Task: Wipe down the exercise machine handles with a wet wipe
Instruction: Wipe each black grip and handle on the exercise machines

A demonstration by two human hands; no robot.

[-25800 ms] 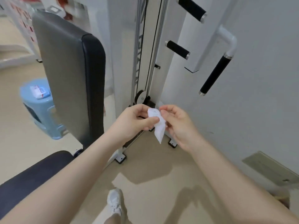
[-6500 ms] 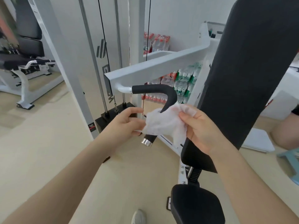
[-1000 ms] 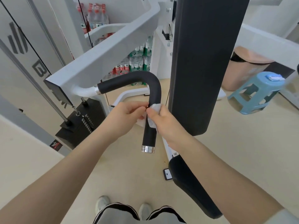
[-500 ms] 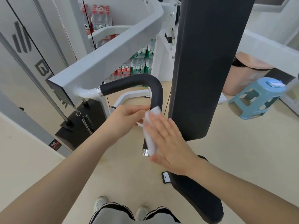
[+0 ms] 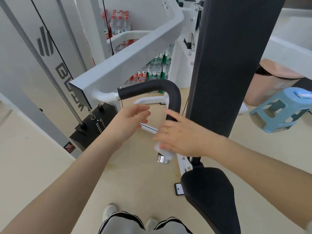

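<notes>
R hand [image 5: 181, 137] flat-ish, fingers pressing the wet wipe [image 5: 163, 151] vs lower end of the black handle [image 5: 172, 98], just above its metal cap [image 5: 163, 159]; looks wrapped round the grip, not pinched. L hand [image 5: 133, 120] apart, to the left, fingers loosely spread, holds nothing. Back pad [image 5: 224, 65] just right of handle. Blue stool [image 5: 282, 108] well apart. Step: wiping the vertical leg of 1 handle. Next, prob: firmer wrap, stroke up round the bend to the horiz. part.
</notes>
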